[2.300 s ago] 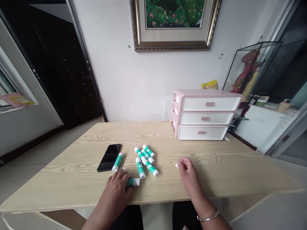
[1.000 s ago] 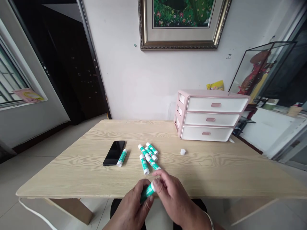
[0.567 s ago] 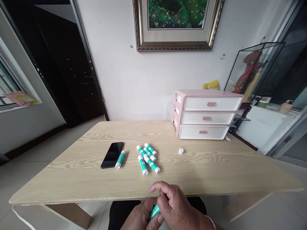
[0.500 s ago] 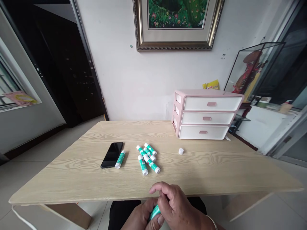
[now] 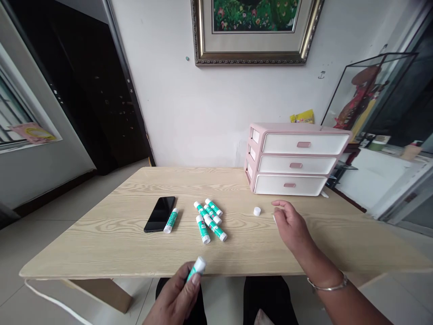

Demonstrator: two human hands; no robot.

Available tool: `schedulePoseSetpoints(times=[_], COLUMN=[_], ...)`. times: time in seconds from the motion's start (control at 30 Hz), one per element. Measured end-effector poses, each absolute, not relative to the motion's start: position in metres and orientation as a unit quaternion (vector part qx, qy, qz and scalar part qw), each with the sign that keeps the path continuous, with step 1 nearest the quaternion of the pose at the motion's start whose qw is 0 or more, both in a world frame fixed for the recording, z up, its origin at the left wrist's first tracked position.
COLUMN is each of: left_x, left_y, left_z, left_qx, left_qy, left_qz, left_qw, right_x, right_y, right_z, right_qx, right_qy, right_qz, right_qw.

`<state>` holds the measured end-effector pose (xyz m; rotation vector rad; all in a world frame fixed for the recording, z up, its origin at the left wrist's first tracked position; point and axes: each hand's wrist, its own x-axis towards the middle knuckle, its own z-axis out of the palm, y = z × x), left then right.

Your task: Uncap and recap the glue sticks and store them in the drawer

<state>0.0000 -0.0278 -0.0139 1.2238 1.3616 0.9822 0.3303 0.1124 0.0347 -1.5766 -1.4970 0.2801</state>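
Observation:
My left hand, at the near table edge, is closed around a green and white glue stick, its white end pointing up. My right hand hovers over the right part of the table with thumb and index finger apart; its other fingers are partly hidden. Just left of its fingertips lies a small white cap, not touched. Several green and white glue sticks lie in a loose pile at the middle, some overlapping. Another glue stick rests against the right side of a black phone.
A pink and white drawer unit stands at the back right of the wooden table, its drawers closed. Behind it are a yellow packet and a glass case. A framed picture hangs on the wall.
My right hand has left the glue stick in my left hand and moved right and forward, near the cap. My left hand has shifted left with the stick, showing its white end. The view has shifted slightly.

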Motion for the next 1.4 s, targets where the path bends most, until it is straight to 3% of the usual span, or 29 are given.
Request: schedulePoseSetpoints(times=[0.1,0.23,0.47,0.67,0.87,1.23,1.4], left_x=[-0.003,-0.008,-0.013,-0.01,-0.009,-0.018,-0.022], left_y=[-0.006,0.023,0.058,0.073,0.087,0.084,0.086], left_z=[-0.013,-0.013,-0.026,-0.012,0.004,0.016,-0.005], left_qx=[0.57,0.604,0.596,0.599,0.586,0.603,0.6], left_qy=[0.603,0.659,0.741,0.767,0.796,0.791,0.782], left_qz=[0.421,0.405,0.305,0.23,0.149,0.093,0.149], left_qw=[0.365,0.192,0.048,-0.007,-0.026,-0.044,-0.084], right_x=[0.341,0.348,0.356,0.365,0.364,0.344,0.352], right_y=[0.141,0.168,0.192,0.204,0.203,0.186,0.19], right_z=[0.013,0.0,-0.021,-0.043,-0.042,-0.02,-0.036], right_qx=[-0.675,-0.701,-0.72,-0.718,-0.719,-0.678,-0.672], right_qy=[-0.616,-0.588,-0.571,-0.546,-0.558,-0.597,-0.612], right_qz=[0.08,0.051,0.047,0.092,0.121,0.118,0.096], right_qw=[0.399,0.399,0.392,0.422,0.396,0.413,0.406])
